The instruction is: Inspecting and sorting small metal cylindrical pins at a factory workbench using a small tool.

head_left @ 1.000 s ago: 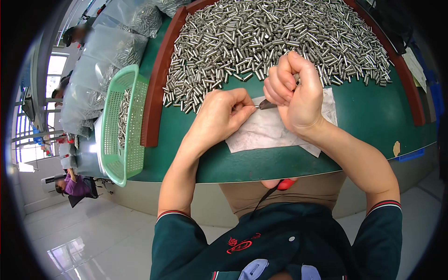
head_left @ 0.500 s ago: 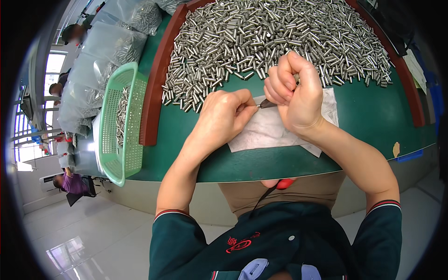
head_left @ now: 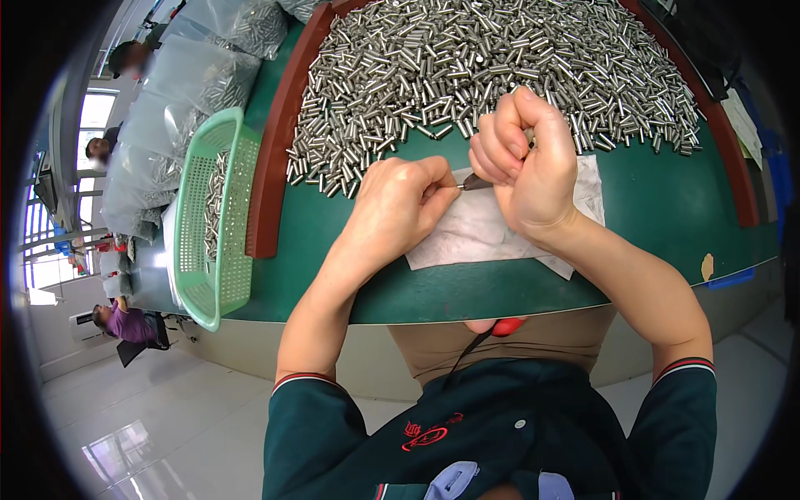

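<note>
My left hand (head_left: pixel 390 200) pinches a small metal pin (head_left: pixel 460 187) between thumb and fingertips, and most of the pin is hidden. Right beside it, my right hand (head_left: pixel 533 171) is curled closed around a dark tool (head_left: pixel 476 181); only a short dark end shows, meeting the pin or very near it, and its kind is hidden in the fist. Both hands hover over a stained white cloth (head_left: pixel 475 237) spread on the green table. Just beyond them lies a wide heap of short, shiny cylindrical metal pins (head_left: pixel 500 75).
Dark red rails (head_left: pixel 271 183) flank the heap. A green perforated basket (head_left: pixel 236 267) with some pins stands left of the left rail, and clear plastic bags (head_left: pixel 196 75) of pins line up behind it. Other people sit farther off at the left. A red object (head_left: pixel 508 326) shows below the table edge.
Both hands keep nearly the same pose, the pin and tool still together between them. The whole view has shifted slightly. At the far left, a person in purple has changed posture.
</note>
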{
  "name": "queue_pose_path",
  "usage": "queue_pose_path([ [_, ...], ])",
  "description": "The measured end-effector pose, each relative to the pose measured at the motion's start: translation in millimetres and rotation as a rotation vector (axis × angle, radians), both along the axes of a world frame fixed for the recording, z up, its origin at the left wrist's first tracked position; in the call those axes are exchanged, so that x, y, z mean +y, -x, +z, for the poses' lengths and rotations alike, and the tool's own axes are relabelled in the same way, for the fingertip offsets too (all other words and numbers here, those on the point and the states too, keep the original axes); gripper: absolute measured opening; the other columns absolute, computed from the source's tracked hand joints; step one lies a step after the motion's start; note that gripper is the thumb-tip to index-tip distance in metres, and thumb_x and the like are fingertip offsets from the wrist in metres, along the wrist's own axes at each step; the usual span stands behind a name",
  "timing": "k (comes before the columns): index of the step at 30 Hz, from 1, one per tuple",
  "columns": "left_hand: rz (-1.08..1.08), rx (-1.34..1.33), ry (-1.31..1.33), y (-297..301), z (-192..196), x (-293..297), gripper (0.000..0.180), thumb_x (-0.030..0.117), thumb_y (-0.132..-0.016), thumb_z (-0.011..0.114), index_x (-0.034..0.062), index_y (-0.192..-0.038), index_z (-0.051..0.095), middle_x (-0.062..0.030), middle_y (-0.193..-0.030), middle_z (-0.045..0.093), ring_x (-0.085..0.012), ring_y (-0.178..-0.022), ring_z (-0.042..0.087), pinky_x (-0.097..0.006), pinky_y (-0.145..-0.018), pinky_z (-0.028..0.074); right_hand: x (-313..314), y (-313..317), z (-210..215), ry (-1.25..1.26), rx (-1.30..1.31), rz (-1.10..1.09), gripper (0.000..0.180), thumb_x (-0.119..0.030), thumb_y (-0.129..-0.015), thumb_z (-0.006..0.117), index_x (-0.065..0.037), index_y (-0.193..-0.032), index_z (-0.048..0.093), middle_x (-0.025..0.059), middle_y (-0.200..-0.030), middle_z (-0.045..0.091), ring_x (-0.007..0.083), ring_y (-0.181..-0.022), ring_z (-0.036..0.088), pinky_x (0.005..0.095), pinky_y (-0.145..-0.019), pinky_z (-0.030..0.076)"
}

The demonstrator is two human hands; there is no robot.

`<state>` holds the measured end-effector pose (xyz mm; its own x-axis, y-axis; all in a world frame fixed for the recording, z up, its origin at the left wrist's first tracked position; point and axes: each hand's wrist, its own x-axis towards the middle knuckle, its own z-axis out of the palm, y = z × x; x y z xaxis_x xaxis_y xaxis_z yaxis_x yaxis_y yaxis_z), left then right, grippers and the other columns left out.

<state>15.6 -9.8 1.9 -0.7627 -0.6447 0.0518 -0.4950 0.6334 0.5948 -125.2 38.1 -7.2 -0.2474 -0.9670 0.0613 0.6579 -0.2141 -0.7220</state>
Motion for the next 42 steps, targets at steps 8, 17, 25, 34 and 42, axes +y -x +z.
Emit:
queue_pose_path([
  [8,-0.015,-0.015,0.037,-1.0,-0.8,0.2,0.008,0.006,-0.07,0.061,-0.0016,-0.072,0.059,-0.011,-0.05,0.051,-0.0179,-0.041,0.049,-0.029,-0.043,0.038,2.1,-9.1,0.9,0.054,0.052,-0.007,0.033,-0.016,-0.083,0.034,-0.007,-0.051,0.03,-0.0001,-0.046,0.031,0.0067,-0.041,0.026,0.0229,-0.039,0.021],
  [17,-0.011,0.011,0.032,0.7,-4.4,-0.1,0.009,0.005,-0.07,0.06,-0.0023,-0.076,0.06,-0.0125,-0.053,0.053,-0.0189,-0.042,0.051,-0.029,-0.044,0.039,2.4,-15.2,2.7,0.057,0.252,-0.108,0.04,-0.025,-0.089,0.032,-0.01,-0.052,0.028,-0.0017,-0.044,0.026,0.0071,-0.041,0.019,0.0233,-0.04,0.017],
  [25,0.149,0.339,-0.501,-6.4,8.1,-12.2,0.014,0.013,-0.081,0.057,-0.0004,-0.077,0.056,0.0005,-0.068,0.055,-0.0042,-0.061,0.046,-0.02,-0.054,0.038,1.3,-2.7,-1.1,0.05,0.088,-0.012,0.037,-0.019,-0.086,0.033,-0.008,-0.051,0.028,-0.0006,-0.047,0.03,0.0065,-0.04,0.025,0.0222,-0.038,0.021],
  [34,0.16,0.772,-1.431,-15.1,-1.8,-30.5,0.019,0.01,-0.086,0.05,-0.0007,-0.101,0.051,-0.0029,-0.076,0.052,-0.0019,-0.053,0.035,-0.015,-0.045,0.028,2.1,-3.5,-0.9,0.039,0.056,0.017,0.04,-0.024,-0.088,0.032,-0.009,-0.052,0.028,-0.0013,-0.044,0.029,0.0063,-0.039,0.021,0.0227,-0.038,0.017],
  [42,0.272,0.684,-1.005,-16.6,-0.9,-35.5,0.024,0.023,-0.086,0.049,0.0031,-0.074,0.052,0.0018,-0.058,0.04,-0.0055,-0.051,0.032,-0.02,-0.045,0.024,1.2,-1.2,-0.2,0.03,0.051,0.025,0.04,-0.024,-0.088,0.032,-0.009,-0.052,0.028,-0.0014,-0.043,0.029,0.0061,-0.039,0.021,0.0229,-0.038,0.016],
])
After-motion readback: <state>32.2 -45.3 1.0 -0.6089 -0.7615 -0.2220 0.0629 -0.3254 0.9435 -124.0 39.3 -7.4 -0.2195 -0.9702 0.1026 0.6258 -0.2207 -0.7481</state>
